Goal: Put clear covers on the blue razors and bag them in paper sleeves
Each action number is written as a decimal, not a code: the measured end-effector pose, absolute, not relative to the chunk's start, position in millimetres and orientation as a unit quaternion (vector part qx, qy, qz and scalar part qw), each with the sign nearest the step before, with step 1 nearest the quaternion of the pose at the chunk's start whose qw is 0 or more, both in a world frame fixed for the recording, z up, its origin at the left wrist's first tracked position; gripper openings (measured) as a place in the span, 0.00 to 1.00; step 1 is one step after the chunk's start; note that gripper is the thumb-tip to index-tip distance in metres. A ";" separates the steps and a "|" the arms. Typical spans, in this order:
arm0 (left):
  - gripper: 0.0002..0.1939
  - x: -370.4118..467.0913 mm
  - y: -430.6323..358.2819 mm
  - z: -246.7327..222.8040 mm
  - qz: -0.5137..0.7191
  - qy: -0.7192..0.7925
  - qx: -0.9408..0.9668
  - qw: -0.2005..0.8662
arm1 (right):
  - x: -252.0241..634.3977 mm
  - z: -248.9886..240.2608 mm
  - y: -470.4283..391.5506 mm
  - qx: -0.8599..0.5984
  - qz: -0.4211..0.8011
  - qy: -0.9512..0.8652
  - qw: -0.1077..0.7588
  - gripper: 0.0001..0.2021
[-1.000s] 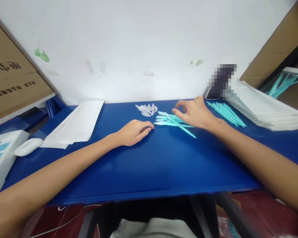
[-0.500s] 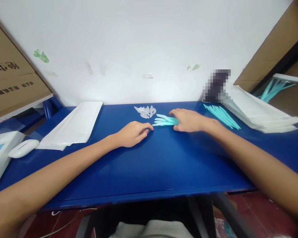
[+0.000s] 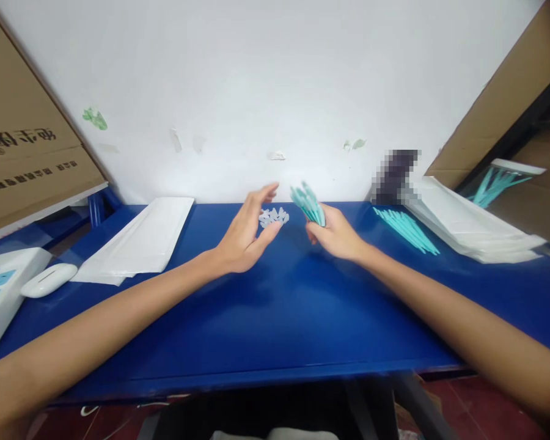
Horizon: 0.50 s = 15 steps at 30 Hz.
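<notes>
My right hand [image 3: 337, 231] is closed around a bundle of turquoise sticks [image 3: 308, 203], whose whitish ends point up and to the left above the table. My left hand [image 3: 247, 229] is open, thumb and fingers spread, with nothing between them. Just beyond its thumb lies a small pile of pale, translucent pieces [image 3: 275, 216] on the blue table [image 3: 266, 324]. More turquoise sticks [image 3: 407, 230] lie side by side on the table to the right of my right hand.
Flat white packets [image 3: 140, 241] lie at the left, near a white oval object [image 3: 49, 280] and a white box [image 3: 13, 287]. Stacked clear-white bags [image 3: 476, 226] sit at the right. Cardboard [image 3: 32, 128] stands at the left, and a white wall [image 3: 275, 79] rises behind the table.
My right hand has lifted the bundle off the table and tilted its ends upward. My left hand has opened and moved up beside the pale pieces. The view has shifted slightly.
</notes>
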<state>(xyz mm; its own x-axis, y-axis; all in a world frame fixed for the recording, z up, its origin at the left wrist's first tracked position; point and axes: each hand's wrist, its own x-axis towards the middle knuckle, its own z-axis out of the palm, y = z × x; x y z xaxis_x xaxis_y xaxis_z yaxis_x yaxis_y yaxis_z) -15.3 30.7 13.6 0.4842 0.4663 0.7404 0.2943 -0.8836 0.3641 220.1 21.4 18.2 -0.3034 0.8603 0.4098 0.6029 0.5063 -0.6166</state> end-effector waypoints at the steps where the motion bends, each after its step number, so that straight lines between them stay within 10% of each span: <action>1: 0.31 -8.6 28.7 26.5 0.482 0.204 0.846 0.099 | 211.5 18.3 18.6 -0.434 0.242 -0.762 0.414 0.03; 15: 0.13 49.7 12.2 82.7 0.443 0.139 0.844 0.268 | 153.7 -9.0 13.2 -0.338 0.428 -0.619 0.566 0.14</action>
<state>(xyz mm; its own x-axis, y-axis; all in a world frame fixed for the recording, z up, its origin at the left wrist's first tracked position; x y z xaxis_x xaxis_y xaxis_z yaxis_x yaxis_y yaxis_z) 49.7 12.2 82.7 0.5687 0.4729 0.6730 -0.0025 -0.8172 0.5763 153.7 13.2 -9.0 -0.1322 0.9019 0.4111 -0.0660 0.4058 -0.9116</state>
